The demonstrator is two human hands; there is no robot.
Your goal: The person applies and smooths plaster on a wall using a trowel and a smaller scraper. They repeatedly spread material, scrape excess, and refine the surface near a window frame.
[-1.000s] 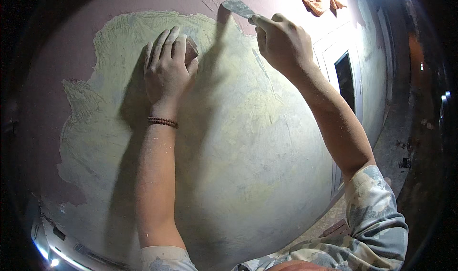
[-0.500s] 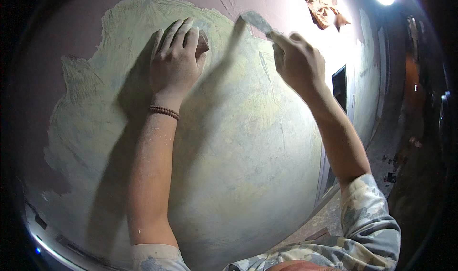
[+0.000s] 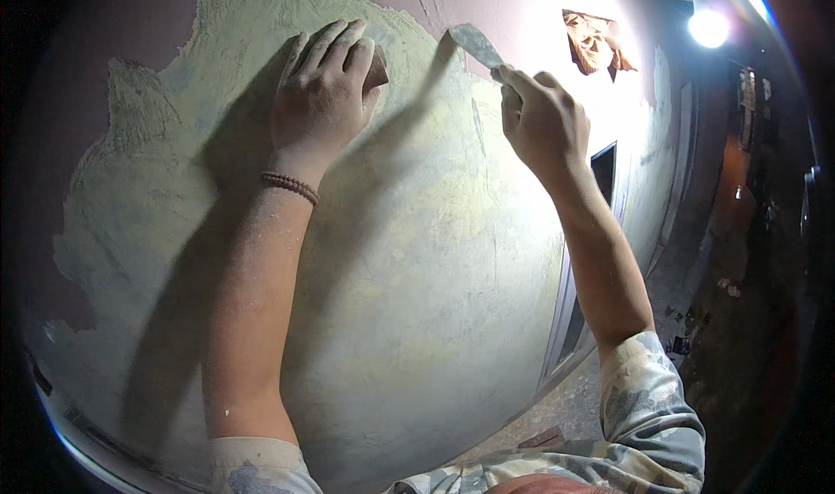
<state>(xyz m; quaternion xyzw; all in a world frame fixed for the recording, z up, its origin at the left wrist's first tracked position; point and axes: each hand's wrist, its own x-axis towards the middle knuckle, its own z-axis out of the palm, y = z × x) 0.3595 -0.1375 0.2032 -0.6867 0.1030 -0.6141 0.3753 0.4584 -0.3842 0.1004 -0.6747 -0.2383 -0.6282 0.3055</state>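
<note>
My left hand (image 3: 326, 94), dusty white and with a beaded bracelet (image 3: 290, 187) on its wrist, presses a brown sanding block (image 3: 376, 70) against the wall. The fingers cover most of that block; only its right end shows. Higher on the right, my right hand (image 3: 550, 120) is closed round the handle of a putty knife (image 3: 475, 46), whose grey blade points up and left near the border of the patch. Pale greenish-white filler (image 3: 417, 259) covers most of the wall in front of me, with mauve paint (image 3: 65, 137) around its ragged edge.
A wall recess (image 3: 593, 43) stuffed with orange-brown cloth lies right of the knife. Beyond it a bright lamp (image 3: 709, 29) shines. A dark framed opening (image 3: 604, 170) sits behind my right forearm, and a dim passage stretches away at the far right.
The view has shifted a little, bringing more of the lamp into sight. Both hands keep their holds on the block and the putty knife, near the same parts of the wall.
</note>
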